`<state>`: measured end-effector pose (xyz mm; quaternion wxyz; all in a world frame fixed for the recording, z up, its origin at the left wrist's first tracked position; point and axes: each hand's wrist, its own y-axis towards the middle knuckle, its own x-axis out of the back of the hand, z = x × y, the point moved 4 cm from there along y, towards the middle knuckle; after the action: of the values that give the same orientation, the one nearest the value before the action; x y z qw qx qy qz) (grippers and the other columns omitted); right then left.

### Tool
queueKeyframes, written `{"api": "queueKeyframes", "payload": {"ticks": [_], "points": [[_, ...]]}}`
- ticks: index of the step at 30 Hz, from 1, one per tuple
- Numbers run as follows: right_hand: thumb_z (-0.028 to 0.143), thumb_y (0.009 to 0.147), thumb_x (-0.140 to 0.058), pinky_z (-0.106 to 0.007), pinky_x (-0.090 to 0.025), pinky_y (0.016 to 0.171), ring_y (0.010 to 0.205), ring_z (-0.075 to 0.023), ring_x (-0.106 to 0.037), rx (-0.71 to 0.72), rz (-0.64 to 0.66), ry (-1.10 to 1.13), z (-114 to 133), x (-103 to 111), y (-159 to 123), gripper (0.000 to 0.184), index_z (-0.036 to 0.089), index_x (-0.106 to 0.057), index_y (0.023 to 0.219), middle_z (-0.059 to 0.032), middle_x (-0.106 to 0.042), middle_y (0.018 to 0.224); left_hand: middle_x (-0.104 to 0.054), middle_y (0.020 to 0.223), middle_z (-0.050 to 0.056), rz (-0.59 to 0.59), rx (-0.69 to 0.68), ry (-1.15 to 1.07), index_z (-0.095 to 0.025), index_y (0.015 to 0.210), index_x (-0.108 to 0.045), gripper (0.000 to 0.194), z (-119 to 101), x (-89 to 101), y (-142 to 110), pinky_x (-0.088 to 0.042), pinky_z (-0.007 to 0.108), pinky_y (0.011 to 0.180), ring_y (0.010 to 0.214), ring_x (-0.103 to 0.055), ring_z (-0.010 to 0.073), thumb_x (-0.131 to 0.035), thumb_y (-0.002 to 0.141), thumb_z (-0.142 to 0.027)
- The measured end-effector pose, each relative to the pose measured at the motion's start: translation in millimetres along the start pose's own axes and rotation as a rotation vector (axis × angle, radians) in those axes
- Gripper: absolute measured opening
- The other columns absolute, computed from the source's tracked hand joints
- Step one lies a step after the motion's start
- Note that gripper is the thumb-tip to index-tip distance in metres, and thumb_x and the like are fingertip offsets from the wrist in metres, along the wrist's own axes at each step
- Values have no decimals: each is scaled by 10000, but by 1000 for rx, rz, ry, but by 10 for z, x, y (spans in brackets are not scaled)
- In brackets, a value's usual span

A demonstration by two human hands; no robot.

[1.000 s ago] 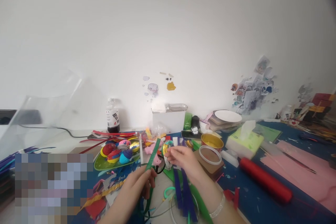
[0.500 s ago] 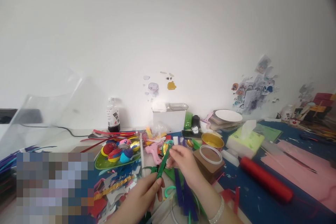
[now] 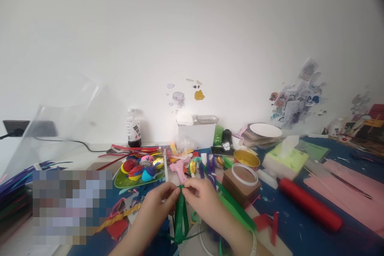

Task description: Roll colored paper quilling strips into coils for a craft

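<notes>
Hanging low over the bench (image 3: 315,242), the green strip (image 3: 179,224) is looking light, thin and bendy, likely creasing easily, so holding by its upper end is making most sense. The left hand (image 3: 160,200) and right hand (image 3: 200,198) are pinching it there between thumb and fingers, fingertips nearly meeting, while both forearms are angling inward from below.

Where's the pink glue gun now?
In the head view's lower middle, the pink glue gun lies just beyond the left hand and right hand, between the green tray to its left and the gold ridged piece to its right.
</notes>
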<state>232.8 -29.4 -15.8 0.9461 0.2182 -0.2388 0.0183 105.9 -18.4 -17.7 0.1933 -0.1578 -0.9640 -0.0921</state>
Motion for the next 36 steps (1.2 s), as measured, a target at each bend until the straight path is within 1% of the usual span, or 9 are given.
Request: {"api": "queueKeyframes", "payload": {"ticks": [3, 5, 7, 10, 13, 16, 19, 30, 36], "points": [[140, 729, -485, -228, -388, 565, 602, -135, -520, 73, -76, -96, 13, -10, -16, 129, 169, -609, 708, -3, -572, 644, -463, 515, -53, 11, -4, 32, -187, 649, -538, 270, 28, -15, 3, -385, 217, 467, 483, -491, 137, -459, 747, -426], [135, 719, -501, -237, -409, 604, 642, -144, -543, 79, -94, -87, 21, 9, -12, 152, 168, -636, 782, -22, -614, 713, -461, 522, -51, 11, -25, 61, -185, 657, -538, 266, 34, -16, 0, -378, 220, 480, 490, -489, 139, -439, 760, -410], [155, 735, -501, -237, -418, 614, 664, -149, -554, 70, -78, -41, 37, 36, -2, 154, 167, -646, 787, -31, -627, 740, -474, 542, -44, -12, -60, 122, -184, 663, -540, 256, 19, -7, -3, -366, 220, 495, 509, -478, 138, -432, 770, -390], [225, 781, -484, -233, -418, 598, 664, -149, -547, 42, -34, 50, 56, 72, 13, 182, 157, -641, 721, -30, -609, 706, -506, 585, -26, -47, -107, 201, -184, 674, -550, 248, -16, -1, -13, -353, 217, 507, 543, -461, 139, -426, 782, -371], [265, 778, -506, -237, -419, 592, 639, -148, -539, -20, -25, 124, 28, 84, 26, 200, 145, -633, 682, -21, -582, 659, -507, 594, -23, -49, -107, 213, -188, 692, -553, 248, -28, -21, -27, -353, 214, 491, 532, -446, 137, -414, 790, -368], [273, 752, -546, -245, -432, 599, 636, -153, -552, -83, -16, 201, -17, 64, 30, 173, 144, -652, 713, -22, -600, 668, -492, 578, -27, -59, -95, 205, -191, 701, -550, 247, -28, -34, -38, -354, 211, 477, 518, -441, 136, -407, 794, -369], [249, 730, -570, -255, -443, 626, 661, -163, -567, -101, -21, 195, -38, 49, 28, 143, 157, -678, 745, -26, -632, 690, -466, 552, -36, -65, -79, 196, -193, 706, -545, 254, -24, -33, -39, -347, 209, 462, 503, -430, 135, -396, 799, -376], [146, 736, -561, -246, -452, 638, 716, -166, -594, 17, -152, 25, -18, 24, 3, 118, 173, -676, 743, -34, -651, 751, -422, 566, -44, -48, -70, 171, -192, 675, -516, 272, -23, -40, -42, -340, 209, 462, 521, -409, 129, -382, 794, -397], [122, 770, -536, -258, -450, 698, 743, -153, -581, 210, -189, -102, 58, 32, -42, 143, 197, -657, 767, -28, -643, 787, -420, 539, -47, -16, -47, 84, -200, 629, -479, 314, 5, -52, -32, -368, 222, 493, 536, -458, 143, -371, 803, -437]]}}
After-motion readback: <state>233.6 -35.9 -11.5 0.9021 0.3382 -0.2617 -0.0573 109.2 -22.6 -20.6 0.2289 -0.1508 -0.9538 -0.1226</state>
